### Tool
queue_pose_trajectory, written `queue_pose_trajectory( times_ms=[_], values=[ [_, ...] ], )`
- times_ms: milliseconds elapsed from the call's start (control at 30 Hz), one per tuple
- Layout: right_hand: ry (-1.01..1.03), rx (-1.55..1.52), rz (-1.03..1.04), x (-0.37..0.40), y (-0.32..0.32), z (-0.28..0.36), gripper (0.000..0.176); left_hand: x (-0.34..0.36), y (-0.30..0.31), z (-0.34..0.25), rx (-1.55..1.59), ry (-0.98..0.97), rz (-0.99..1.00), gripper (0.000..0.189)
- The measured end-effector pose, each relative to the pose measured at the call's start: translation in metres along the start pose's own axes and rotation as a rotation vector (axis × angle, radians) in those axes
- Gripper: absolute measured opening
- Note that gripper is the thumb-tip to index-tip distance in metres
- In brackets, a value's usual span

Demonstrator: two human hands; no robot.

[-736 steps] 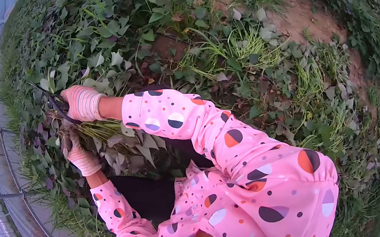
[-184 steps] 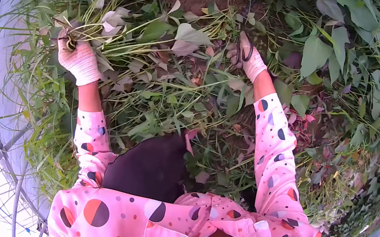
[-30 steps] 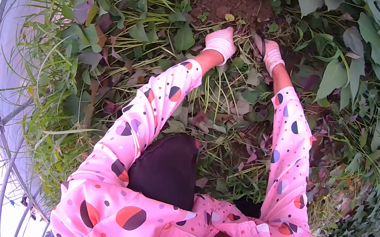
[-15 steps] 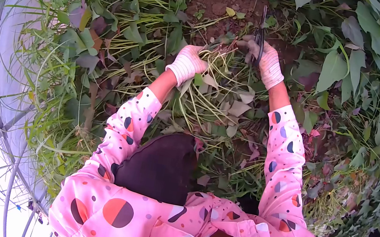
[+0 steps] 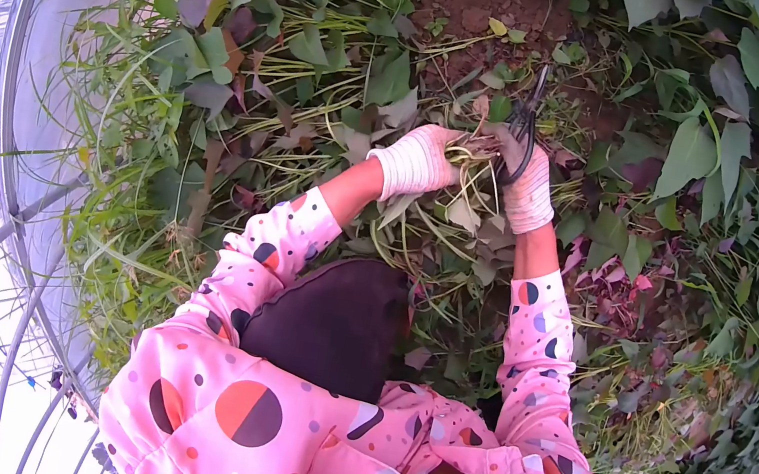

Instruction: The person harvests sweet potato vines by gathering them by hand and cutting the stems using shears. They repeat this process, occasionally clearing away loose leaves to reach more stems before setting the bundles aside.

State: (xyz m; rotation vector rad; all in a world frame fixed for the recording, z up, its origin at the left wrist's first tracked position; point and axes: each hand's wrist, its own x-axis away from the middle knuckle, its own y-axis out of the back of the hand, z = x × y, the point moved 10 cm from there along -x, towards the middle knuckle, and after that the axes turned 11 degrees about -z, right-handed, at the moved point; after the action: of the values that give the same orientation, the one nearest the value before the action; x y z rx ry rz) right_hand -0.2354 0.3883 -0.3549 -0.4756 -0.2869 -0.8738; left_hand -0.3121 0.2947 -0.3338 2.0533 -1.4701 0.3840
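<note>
My left hand (image 5: 418,161), in a pale knitted glove, is closed around a bunch of green vine stems (image 5: 466,166) with leaves on them. In my right hand (image 5: 530,190), gloved alike, is a pair of scissors (image 5: 524,125) with black handles, the blades pointing away from me. Its fingers, partly hidden by the handles and leaves, also reach the vines beside my left hand. The two hands nearly meet over the tangled vines. A withered, pale leaf (image 5: 465,214) hangs just below them.
Bare reddish soil (image 5: 487,2) shows beyond my hands. Leafy vines (image 5: 688,159) spread to the right, and long grass (image 5: 120,181) grows on the left beside a plastic sheet and metal hoops (image 5: 12,101). My dark-clothed knee (image 5: 328,325) is below my left forearm.
My hands have come closer together, with the scissors now near the stems in my left hand. The view has shifted slightly, so the plants appear lower and further right.
</note>
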Motion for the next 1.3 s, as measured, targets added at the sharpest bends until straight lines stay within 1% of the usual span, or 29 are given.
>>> queue_pose_trajectory(
  times_ms=[33, 67, 100, 133, 167, 233, 300, 367, 400, 433, 467, 533, 567, 600, 633, 667, 700, 767, 833, 867, 900, 933, 1000, 1033, 1067, 1133, 1167, 1233, 1300],
  values=[
    [-0.094, 0.032, 0.073, -0.002, -0.010, -0.005, 0.039, 0.002, 0.006, 0.006, -0.229, 0.021, -0.012, 0.032],
    [-0.223, 0.084, 0.083, -0.005, -0.011, -0.011, 0.057, 0.002, 0.018, 0.011, -0.319, 0.026, -0.052, 0.037],
    [-0.222, 0.081, 0.082, -0.017, -0.013, -0.012, 0.057, -0.001, 0.030, 0.015, -0.412, 0.032, -0.091, 0.041],
    [-0.350, 0.166, 0.109, -0.031, -0.015, -0.028, 0.064, -0.006, 0.035, 0.016, -0.417, 0.033, -0.088, 0.041],
    [-0.479, 0.250, 0.135, -0.041, -0.015, -0.044, 0.071, -0.015, 0.053, 0.009, -0.410, -0.016, -0.213, 0.043],
    [-0.459, 0.379, 0.097, -0.071, -0.008, -0.051, 0.081, -0.037, 0.088, -0.006, -0.385, -0.117, -0.466, 0.045],
    [-0.527, 0.414, 0.004, -0.099, 0.002, -0.064, 0.080, -0.072, 0.101, -0.009, -0.417, -0.257, -0.578, 0.044],
    [-0.487, 0.494, 0.034, -0.111, -0.001, -0.058, 0.073, -0.093, 0.098, -0.025, -0.545, -0.213, -0.592, 0.045],
    [-0.486, 0.497, 0.033, -0.122, 0.000, -0.062, 0.073, -0.115, 0.094, -0.015, -0.601, -0.134, -0.537, 0.046],
    [-0.430, 0.430, 0.028, -0.138, 0.001, -0.067, 0.072, -0.132, 0.088, -0.004, -0.654, -0.053, -0.478, 0.047],
    [-0.373, 0.362, 0.024, -0.151, 0.005, -0.072, 0.071, -0.143, 0.085, -0.001, -0.650, -0.054, -0.476, 0.047],
    [-0.368, 0.318, 0.022, -0.166, 0.011, -0.099, 0.070, -0.155, 0.083, 0.016, -0.776, 0.096, -0.420, 0.050],
    [-0.366, 0.268, 0.023, -0.171, 0.012, -0.108, 0.068, -0.156, 0.084, 0.019, -0.777, 0.098, -0.420, 0.050],
    [-0.317, 0.398, -0.023, -0.171, 0.019, -0.104, 0.065, -0.157, 0.087, 0.022, -0.763, 0.066, -0.455, 0.053],
    [-0.317, 0.397, -0.018, -0.171, 0.017, -0.103, 0.065, -0.158, 0.090, 0.025, -0.750, 0.034, -0.492, 0.058],
    [-0.368, 0.293, -0.008, -0.167, 0.013, -0.107, 0.077, -0.158, 0.093, 0.023, -0.755, -0.031, -0.549, 0.055],
    [-0.422, 0.190, 0.003, -0.163, 0.009, -0.114, 0.091, -0.158, 0.093, 0.025, -0.755, -0.022, -0.549, 0.055],
    [-0.406, 0.122, 0.014, -0.140, -0.008, -0.072, 0.088, -0.160, 0.091, 0.023, -0.687, 0.027, -0.484, 0.053],
    [-0.469, 0.290, 0.068, -0.130, -0.006, -0.067, 0.085, -0.149, 0.082, 0.014, -0.633, 0.024, -0.480, 0.048],
    [-0.467, 0.341, 0.077, -0.123, -0.003, -0.064, 0.078, -0.139, 0.079, 0.010, -0.624, 0.026, -0.479, 0.048],
    [-0.466, 0.340, 0.079, -0.116, 0.007, -0.071, 0.078, -0.125, 0.073, 0.003, -0.615, 0.026, -0.475, 0.047],
    [0.052, 0.391, 0.085, -0.119, 0.010, -0.036, 0.074, -0.109, 0.067, -0.001, -0.617, 0.050, -0.445, 0.049],
    [0.115, 0.413, 0.114, -0.089, 0.026, -0.019, 0.068, -0.076, 0.052, 0.004, -0.548, 0.028, -0.387, 0.055],
    [-0.349, 0.384, 0.139, -0.063, 0.039, -0.042, 0.065, -0.059, 0.043, 0.007, -0.464, -0.037, -0.358, 0.058],
    [-0.398, 0.260, 0.113, -0.057, 0.050, -0.053, 0.063, -0.035, 0.037, 0.004, -0.485, -0.002, -0.318, 0.062],
    [-0.338, 0.202, 0.127, -0.037, 0.052, -0.043, 0.061, -0.002, 0.017, 0.021, -0.535, 0.088, -0.114, 0.067],
    [-0.296, 0.203, 0.149, -0.033, 0.048, -0.039, 0.061, 0.015, 0.007, 0.037, -0.521, 0.177, 0.027, 0.063],
    [-0.334, 0.224, 0.198, -0.019, 0.026, -0.036, 0.059, 0.047, -0.010, 0.048, -0.405, 0.184, 0.243, 0.056],
    [-0.324, 0.229, 0.343, -0.008, -0.016, -0.033, 0.059, 0.061, 0.010, 0.051, -0.463, 0.254, 0.231, 0.049]
  ],
)
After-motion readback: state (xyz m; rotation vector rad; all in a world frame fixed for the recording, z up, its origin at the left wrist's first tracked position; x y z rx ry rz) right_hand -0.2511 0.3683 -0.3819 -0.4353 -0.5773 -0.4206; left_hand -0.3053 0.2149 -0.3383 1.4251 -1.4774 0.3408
